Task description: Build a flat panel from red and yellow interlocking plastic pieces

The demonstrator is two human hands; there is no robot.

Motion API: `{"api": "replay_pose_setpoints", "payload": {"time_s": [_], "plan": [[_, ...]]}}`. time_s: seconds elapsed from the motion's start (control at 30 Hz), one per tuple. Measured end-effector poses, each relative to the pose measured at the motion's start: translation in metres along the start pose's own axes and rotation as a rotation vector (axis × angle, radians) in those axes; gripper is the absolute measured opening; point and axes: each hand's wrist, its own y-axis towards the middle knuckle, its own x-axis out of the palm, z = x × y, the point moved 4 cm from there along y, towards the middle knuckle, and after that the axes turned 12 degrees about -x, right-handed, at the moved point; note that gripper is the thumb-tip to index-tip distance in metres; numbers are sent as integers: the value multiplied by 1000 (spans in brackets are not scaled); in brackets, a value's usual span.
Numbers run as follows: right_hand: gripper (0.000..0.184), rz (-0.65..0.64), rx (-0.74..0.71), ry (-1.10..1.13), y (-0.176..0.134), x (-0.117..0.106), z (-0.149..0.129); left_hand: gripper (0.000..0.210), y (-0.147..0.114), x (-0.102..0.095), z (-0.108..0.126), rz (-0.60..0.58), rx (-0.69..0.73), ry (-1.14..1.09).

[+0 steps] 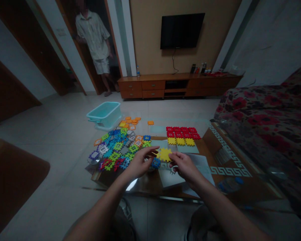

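Note:
My right hand pinches a yellow notched-edge plastic building tile by its right side, above the glass table. A pale ring-like piece shows under its fingers; I cannot tell whether it is held too. Just left of the yellow tile is my left hand, its fingers apart and curved toward the tile without closing on it. Beyond them, red tiles lie in rows, with a row of yellow tiles along their near side. A mixed heap of coloured tiles covers the table's left part.
A turquoise plastic tub stands beyond the heap. Orange tiles lie at the far edge. White paper and a blue-capped bottle are at the right. A flowered sofa flanks the table. A person stands in the doorway.

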Motion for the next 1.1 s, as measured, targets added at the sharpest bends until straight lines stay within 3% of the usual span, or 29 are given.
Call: {"api": "replay_pose_setpoints", "payload": {"time_s": [0.13,0.3,0.57,0.73,0.83,1.0,1.1], "plan": [[16,199,-1,64,6,-12,-1,47,2,5,-18,71,-21,333],[12,208,17,102,4,-13,-2,57,-1,20,-30,-88,40,812],[10,174,22,133,1,-9,-5,61,3,29,-38,-139,47,946],[13,174,18,136,1,-10,-6,61,5,28,-32,-127,50,965],[14,179,14,140,0,-10,-7,54,7,18,-23,-20,42,971],[13,156,11,137,0,-10,-8,36,9,-12,-22,349,-161,978],[14,151,3,128,0,-10,-7,45,8,-16,-27,383,-187,940]]}}
